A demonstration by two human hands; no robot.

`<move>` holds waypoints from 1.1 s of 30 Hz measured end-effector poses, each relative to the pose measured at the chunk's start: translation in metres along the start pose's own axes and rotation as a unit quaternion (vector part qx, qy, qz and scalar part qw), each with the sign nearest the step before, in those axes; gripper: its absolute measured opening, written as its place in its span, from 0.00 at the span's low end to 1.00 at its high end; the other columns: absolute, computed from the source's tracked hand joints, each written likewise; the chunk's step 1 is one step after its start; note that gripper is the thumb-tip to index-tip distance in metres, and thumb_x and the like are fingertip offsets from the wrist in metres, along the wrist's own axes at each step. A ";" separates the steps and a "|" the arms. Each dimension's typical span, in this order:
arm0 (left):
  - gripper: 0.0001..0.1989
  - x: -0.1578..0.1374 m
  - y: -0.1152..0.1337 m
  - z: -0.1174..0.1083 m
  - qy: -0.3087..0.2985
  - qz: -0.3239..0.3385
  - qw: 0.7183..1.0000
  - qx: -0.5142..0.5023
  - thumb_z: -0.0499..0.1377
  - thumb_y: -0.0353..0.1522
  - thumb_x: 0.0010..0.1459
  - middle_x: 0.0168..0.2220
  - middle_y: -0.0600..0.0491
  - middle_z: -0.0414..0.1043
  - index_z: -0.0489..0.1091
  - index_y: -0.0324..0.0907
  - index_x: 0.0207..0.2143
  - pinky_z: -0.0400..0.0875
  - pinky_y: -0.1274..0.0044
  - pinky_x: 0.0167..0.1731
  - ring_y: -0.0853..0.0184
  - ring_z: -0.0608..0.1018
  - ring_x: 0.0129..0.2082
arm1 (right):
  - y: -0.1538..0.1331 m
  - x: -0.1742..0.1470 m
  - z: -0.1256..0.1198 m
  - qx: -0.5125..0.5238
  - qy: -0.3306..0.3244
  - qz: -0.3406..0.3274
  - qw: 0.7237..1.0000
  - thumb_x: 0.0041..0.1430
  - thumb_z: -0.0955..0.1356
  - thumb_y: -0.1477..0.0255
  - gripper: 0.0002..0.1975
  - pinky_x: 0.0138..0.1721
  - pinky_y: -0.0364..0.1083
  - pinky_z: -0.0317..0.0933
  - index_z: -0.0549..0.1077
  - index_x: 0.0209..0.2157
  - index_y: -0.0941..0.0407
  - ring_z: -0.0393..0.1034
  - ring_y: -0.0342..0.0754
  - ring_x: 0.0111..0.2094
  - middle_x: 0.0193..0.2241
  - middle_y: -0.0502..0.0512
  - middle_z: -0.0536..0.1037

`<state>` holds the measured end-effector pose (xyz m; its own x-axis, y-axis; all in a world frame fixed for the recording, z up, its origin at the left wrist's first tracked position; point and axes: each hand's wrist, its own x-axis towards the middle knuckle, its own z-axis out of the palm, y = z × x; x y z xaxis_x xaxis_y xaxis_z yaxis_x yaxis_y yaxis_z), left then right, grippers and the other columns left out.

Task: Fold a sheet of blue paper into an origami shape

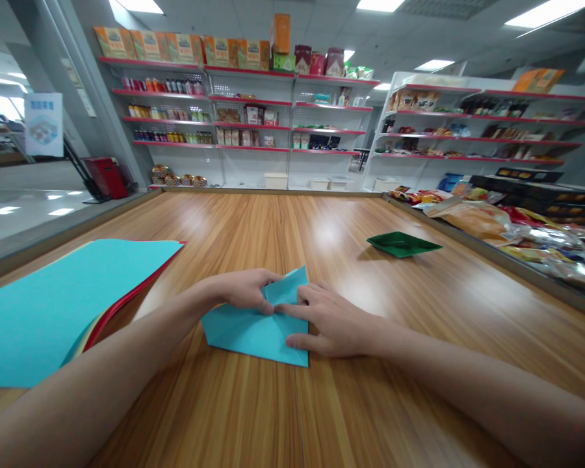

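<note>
A folded sheet of light-blue paper point(253, 335) lies on the wooden table point(253, 416) in front of me, with one pointed flap standing up at its far right. My left hand point(244, 289) grips the paper near its far edge, thumb on top at the middle crease; its other fingertips are partly hidden behind the flap. From the right, my right hand point(329, 318) rests on the same sheet. Its index finger stretches to the crease beside my left thumb, its thumb presses lower down, and the two are spread apart.
A stack of coloured paper point(78, 292), blue on top, lies at the left. Farther right stands a folded dark-green paper tray point(403, 245). Packaged snacks point(531, 227) line the right side past the table's raised edge point(482, 250). Stocked shelves point(253, 101) stand behind.
</note>
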<state>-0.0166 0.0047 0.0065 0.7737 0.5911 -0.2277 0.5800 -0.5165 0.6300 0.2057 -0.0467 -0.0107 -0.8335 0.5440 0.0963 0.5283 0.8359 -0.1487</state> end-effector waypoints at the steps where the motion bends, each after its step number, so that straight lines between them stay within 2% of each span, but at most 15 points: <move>1: 0.23 0.000 0.000 0.000 -0.001 0.001 1.000 -0.004 0.60 0.30 0.47 0.47 0.54 0.73 0.68 0.42 0.49 0.67 0.76 0.42 0.63 0.74 0.44 | 0.001 0.000 0.000 0.003 0.002 0.007 1.000 0.60 0.61 0.52 0.26 0.42 0.52 0.54 0.67 0.54 0.50 0.61 0.51 0.37 0.35 0.57 0.66; 11: 0.26 0.000 0.000 0.001 0.008 0.009 1.000 0.020 0.60 0.29 0.46 0.47 0.54 0.72 0.68 0.43 0.50 0.67 0.76 0.41 0.62 0.73 0.44 | 0.002 0.003 0.000 0.013 0.005 0.026 1.000 0.58 0.62 0.51 0.26 0.43 0.52 0.54 0.67 0.54 0.48 0.63 0.52 0.38 0.35 0.57 0.68; 16: 0.29 0.000 0.000 0.001 0.008 0.016 1.000 0.017 0.60 0.30 0.46 0.48 0.56 0.72 0.66 0.45 0.54 0.66 0.77 0.42 0.63 0.73 0.44 | 0.005 0.005 -0.004 0.014 0.005 0.030 0.999 0.59 0.63 0.55 0.22 0.42 0.51 0.54 0.69 0.53 0.47 0.64 0.51 0.38 0.34 0.56 0.69; 20: 0.29 -0.001 0.001 0.001 0.009 -0.001 1.000 0.021 0.60 0.31 0.46 0.46 0.54 0.72 0.66 0.43 0.54 0.66 0.77 0.40 0.64 0.73 0.41 | 0.011 0.005 -0.005 0.010 0.017 0.037 0.999 0.60 0.64 0.59 0.19 0.39 0.48 0.54 0.71 0.51 0.47 0.65 0.50 0.37 0.32 0.55 0.71; 27: 0.29 -0.001 0.005 0.000 0.004 -0.005 1.000 0.028 0.59 0.31 0.46 0.41 0.57 0.73 0.66 0.46 0.54 0.65 0.79 0.35 0.66 0.73 0.37 | 0.022 0.006 -0.004 0.012 0.039 0.047 0.998 0.61 0.64 0.65 0.12 0.33 0.44 0.52 0.77 0.41 0.50 0.66 0.46 0.31 0.27 0.53 0.72; 30: 0.32 -0.001 0.006 0.000 0.004 -0.005 0.999 0.034 0.59 0.31 0.47 0.40 0.57 0.73 0.62 0.47 0.57 0.65 0.79 0.34 0.66 0.73 0.36 | 0.029 0.006 -0.004 0.033 0.044 0.061 0.997 0.62 0.62 0.69 0.12 0.32 0.43 0.52 0.78 0.35 0.53 0.65 0.44 0.29 0.26 0.52 0.73; 33: 0.33 0.000 0.007 0.000 -0.003 0.000 0.999 0.034 0.59 0.31 0.47 0.41 0.58 0.73 0.61 0.48 0.59 0.65 0.79 0.35 0.66 0.72 0.36 | 0.033 0.006 -0.004 0.044 0.046 0.073 0.995 0.62 0.62 0.70 0.13 0.31 0.43 0.51 0.78 0.34 0.54 0.65 0.43 0.28 0.26 0.52 0.74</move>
<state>-0.0129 0.0010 0.0107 0.7750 0.5878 -0.2320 0.5958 -0.5572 0.5784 0.2189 -0.0152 -0.0113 -0.7279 0.6675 0.1568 0.6235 0.7395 -0.2537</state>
